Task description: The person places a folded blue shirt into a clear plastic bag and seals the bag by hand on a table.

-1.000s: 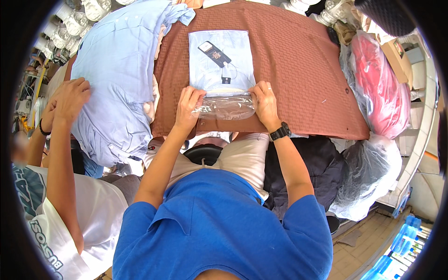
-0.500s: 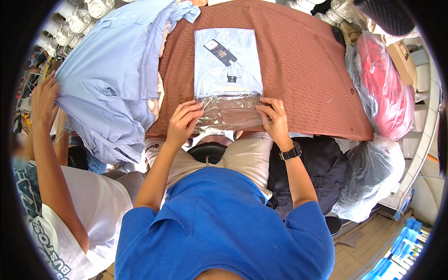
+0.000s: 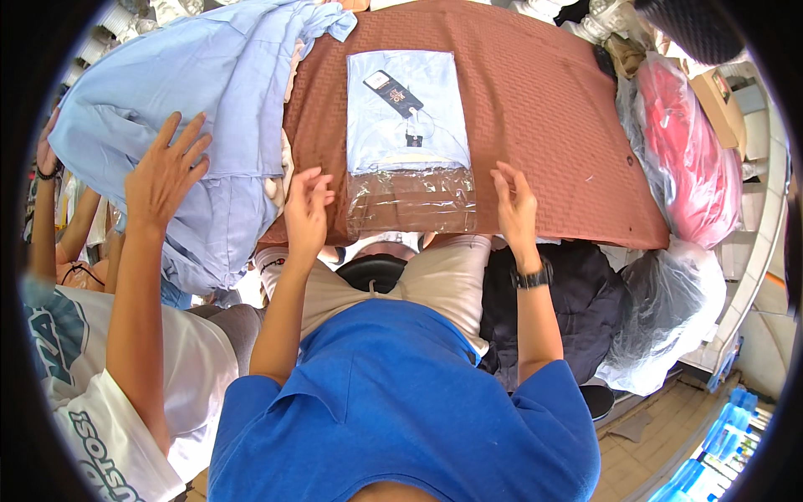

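Observation:
A folded light blue shirt (image 3: 368,125) lies in a clear plastic bag on the brown-covered table (image 3: 544,125). A dark hang tag (image 3: 395,94) on a thin string rests on the shirt. The bag's clear flap (image 3: 410,201) spreads flat toward me, down to the table's near edge. My left hand (image 3: 308,213) is raised just left of the flap, fingers slightly curled and apart, holding nothing. On the flap's right side, apart from it, my right hand (image 3: 516,205) hovers with its fingers loosely apart and nothing in them.
At left, a co-worker's hand (image 3: 166,176) spreads over a pile of blue shirts (image 3: 217,100). Red goods in clear plastic (image 3: 690,151) lie at the right, near a cardboard box (image 3: 719,113). A black bundle (image 3: 548,309) and a clear plastic bag (image 3: 665,326) sit beside my right leg.
Both my hands have let go of the flap's corners and moved outward, away from it. The flap now lies flatter. The co-worker's hand has moved right, onto the shirt pile.

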`<act>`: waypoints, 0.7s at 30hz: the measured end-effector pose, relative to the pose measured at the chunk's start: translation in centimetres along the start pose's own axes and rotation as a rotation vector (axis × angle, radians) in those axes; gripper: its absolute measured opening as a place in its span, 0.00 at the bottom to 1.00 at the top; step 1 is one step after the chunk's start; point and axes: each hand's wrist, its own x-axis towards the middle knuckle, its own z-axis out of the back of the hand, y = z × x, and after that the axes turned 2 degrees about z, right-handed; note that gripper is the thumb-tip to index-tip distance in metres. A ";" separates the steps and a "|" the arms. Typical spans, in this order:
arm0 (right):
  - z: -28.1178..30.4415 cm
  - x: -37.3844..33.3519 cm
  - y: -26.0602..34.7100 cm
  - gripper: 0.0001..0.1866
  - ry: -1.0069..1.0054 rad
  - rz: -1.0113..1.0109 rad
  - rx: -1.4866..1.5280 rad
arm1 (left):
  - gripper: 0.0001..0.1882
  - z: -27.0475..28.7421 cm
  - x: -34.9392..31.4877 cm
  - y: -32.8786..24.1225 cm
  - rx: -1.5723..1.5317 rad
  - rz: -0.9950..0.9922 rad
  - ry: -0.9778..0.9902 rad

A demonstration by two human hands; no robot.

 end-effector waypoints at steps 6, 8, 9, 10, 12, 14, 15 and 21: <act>-4.1 4.0 0.4 0.21 -0.018 -0.179 -0.301 | 0.24 -3.0 5.1 1.6 0.561 0.108 0.097; -4.5 4.3 0.8 0.22 0.008 -0.246 -0.318 | 0.23 -3.4 6.0 1.3 0.570 0.150 0.168; -4.6 4.4 0.8 0.22 0.036 -0.282 -0.305 | 0.23 -3.5 6.1 0.8 0.484 0.226 0.200; -4.7 4.5 0.8 0.21 0.063 -0.318 -0.292 | 0.23 -3.7 6.3 0.7 0.406 0.281 0.214; -4.9 4.4 0.6 0.21 0.046 -0.296 -0.305 | 0.22 -3.7 6.7 0.8 0.254 0.393 0.239; -5.0 4.5 0.8 0.20 0.035 -0.301 -0.308 | 0.21 -3.7 7.4 1.3 0.184 0.472 0.306; -4.9 4.5 1.2 0.20 0.034 -0.315 -0.304 | 0.20 -3.6 7.7 1.6 0.148 0.512 0.340; -5.0 4.8 0.2 0.16 0.046 -0.339 -0.240 | 0.19 -3.2 7.6 1.5 0.150 0.526 0.390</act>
